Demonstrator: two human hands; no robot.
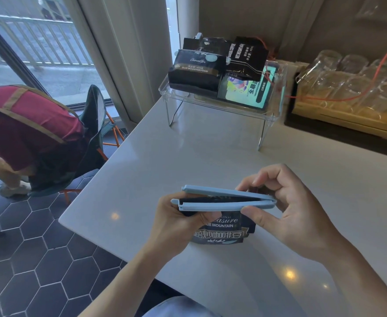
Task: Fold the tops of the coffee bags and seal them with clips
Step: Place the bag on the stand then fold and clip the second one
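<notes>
Surface: I'm looking down at a pale countertop by a window; beyond my hands a clear shelf is holding other coffee bags.
Bag: the dark coffee bag is standing on the counter between my hands, its folded top sitting inside the blue clip.
Left hand: it's gripping the bag's side just under the clip's unlatched end.
Right hand: thumb and fingers are pinching the clip's hinge end.
Clip: its arms are gaping at the left, not yet latched.
Handling: I'm judging the foil soft and springy, the clip stiff and light; squeezing at the free end should snap it.
</notes>
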